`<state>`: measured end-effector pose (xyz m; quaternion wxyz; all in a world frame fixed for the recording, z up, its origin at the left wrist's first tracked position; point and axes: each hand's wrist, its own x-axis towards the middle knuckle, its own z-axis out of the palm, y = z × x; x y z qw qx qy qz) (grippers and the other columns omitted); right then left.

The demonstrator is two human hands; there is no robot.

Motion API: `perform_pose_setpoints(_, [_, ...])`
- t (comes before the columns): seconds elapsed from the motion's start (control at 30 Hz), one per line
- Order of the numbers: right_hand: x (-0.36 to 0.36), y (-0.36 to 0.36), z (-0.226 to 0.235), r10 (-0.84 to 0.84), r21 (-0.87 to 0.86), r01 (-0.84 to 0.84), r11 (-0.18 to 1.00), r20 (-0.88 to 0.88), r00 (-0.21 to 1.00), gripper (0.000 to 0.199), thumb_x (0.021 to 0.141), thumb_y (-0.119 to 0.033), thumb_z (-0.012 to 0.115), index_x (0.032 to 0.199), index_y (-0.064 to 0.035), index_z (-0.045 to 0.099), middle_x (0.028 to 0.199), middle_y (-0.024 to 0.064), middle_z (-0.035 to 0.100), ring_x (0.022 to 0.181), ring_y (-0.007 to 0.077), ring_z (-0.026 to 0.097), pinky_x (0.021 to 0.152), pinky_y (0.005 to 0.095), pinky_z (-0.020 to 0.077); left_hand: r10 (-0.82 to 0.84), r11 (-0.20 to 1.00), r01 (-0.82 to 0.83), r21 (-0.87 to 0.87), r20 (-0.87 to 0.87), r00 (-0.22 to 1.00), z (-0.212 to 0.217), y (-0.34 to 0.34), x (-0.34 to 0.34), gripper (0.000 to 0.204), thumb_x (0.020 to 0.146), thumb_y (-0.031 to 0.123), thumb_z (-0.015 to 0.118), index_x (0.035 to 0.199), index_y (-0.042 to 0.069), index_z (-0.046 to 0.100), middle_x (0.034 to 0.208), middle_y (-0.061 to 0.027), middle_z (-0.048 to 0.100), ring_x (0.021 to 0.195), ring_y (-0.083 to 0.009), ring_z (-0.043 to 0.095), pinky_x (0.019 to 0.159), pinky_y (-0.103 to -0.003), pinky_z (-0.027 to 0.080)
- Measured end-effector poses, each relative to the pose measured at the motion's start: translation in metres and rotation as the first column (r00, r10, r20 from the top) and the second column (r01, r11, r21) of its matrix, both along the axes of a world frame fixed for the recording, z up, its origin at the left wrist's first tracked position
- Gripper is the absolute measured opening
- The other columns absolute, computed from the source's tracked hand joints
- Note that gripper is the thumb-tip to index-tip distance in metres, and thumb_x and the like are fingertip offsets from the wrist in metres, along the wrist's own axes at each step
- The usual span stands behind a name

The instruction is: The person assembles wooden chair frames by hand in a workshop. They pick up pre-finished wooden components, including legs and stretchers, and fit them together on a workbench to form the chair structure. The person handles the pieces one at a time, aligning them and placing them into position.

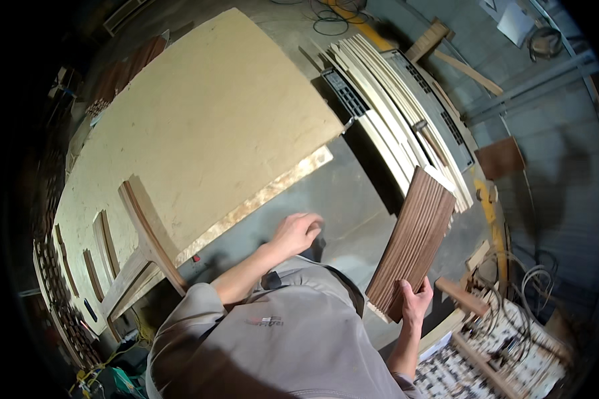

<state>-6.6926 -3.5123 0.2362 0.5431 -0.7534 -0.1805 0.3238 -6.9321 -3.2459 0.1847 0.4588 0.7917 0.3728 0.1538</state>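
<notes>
My right hand point(416, 296) grips the lower end of a dark brown wooden piece point(414, 236) with lengthwise ridges, thumb on its upper face. I cannot tell whether it is one grooved board or several thin strips side by side. It is held tilted, its far end over a pile of pale wood strips. My left hand point(298, 233) hovers in front of my waist, fingers curled in, and nothing shows in it. Left of it lies a large beige tabletop point(226, 106) with a rough pale front edge. A curved wooden frame piece point(150, 233) leans at its near corner.
Long pale wood strips point(379, 100) rest on grey plastic crates point(345, 93), with a hammer point(431, 141) on top. At the lower right, a speckled surface point(472, 366) bears wooden bars and cables. Small wooden slats point(105, 245) lie on the tabletop's left part.
</notes>
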Motion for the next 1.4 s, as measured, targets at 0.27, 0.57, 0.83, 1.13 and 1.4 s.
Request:
perform_pose_setpoints(0.27, [0.175,0.119,-0.003,0.039,0.131,-0.018,0.991,-0.161,0.986,0.046,0.081,-0.015,0.078,0.118,0.0053,0.058,0.105,0.0087,0.067,0.09,0.0158,0.064,0.081,0.0303,0.0524,0.051,0.991,-0.047,0.126,-0.034,0.998,0.01,0.136,0.145,0.022,0.081,0.007,0.068,0.103,0.004,0.066,0.088,-0.0122,0.069,0.083,-0.0307,0.067,0.076,-0.039,0.054])
perform_pose_setpoints(0.57, [0.376,0.327,-0.002,0.238,0.212,-0.173,0.962,-0.333,0.912,0.049,0.081,-0.01,0.078,0.119,0.0105,0.056,0.104,0.0131,0.066,0.089,0.0198,0.064,0.084,0.0317,0.0516,0.502,0.86,-0.51,0.029,-0.236,0.832,-0.007,0.209,0.24,0.019,0.082,0.01,0.069,0.101,0.006,0.068,0.085,-0.0135,0.072,0.08,-0.0306,0.071,0.073,-0.04,0.056])
perform_pose_setpoints(0.83, [0.429,0.561,0.016,0.47,-0.07,-0.471,0.879,-0.031,0.882,0.036,0.08,-0.014,0.074,0.108,0.0058,0.061,0.091,0.0091,0.068,0.077,0.015,0.062,0.072,0.0293,0.0508,0.666,0.724,-0.69,-0.001,-0.262,0.699,0.004,0.304,0.288,0.02,0.083,0.009,0.071,0.102,0.004,0.069,0.088,-0.0162,0.072,0.079,-0.0275,0.072,0.068,-0.037,0.057])
perform_pose_setpoints(1.13, [0.372,0.875,0.0,0.671,0.085,-0.666,0.741,-0.153,0.726,0.038,0.083,-0.005,0.077,0.114,0.0088,0.059,0.102,0.0136,0.069,0.088,0.0166,0.066,0.08,0.031,0.0541,0.82,0.56,-0.828,0.034,-0.165,0.548,-0.03,0.498,0.25,0.019,0.082,0.012,0.07,0.099,0.006,0.067,0.084,-0.0132,0.07,0.08,-0.0309,0.07,0.07,-0.039,0.055])
perform_pose_setpoints(1.4, [0.322,1.11,-0.018,0.687,0.19,-0.662,0.725,-0.121,0.717,0.045,0.084,-0.01,0.078,0.119,0.0103,0.059,0.105,0.0116,0.068,0.09,0.0159,0.064,0.083,0.0312,0.0524,0.834,0.541,-0.799,0.263,-0.047,0.55,0.056,0.775,0.184,0.021,0.082,0.005,0.07,0.103,0.004,0.068,0.095,-0.0154,0.071,0.084,-0.0288,0.07,0.073,-0.036,0.055])
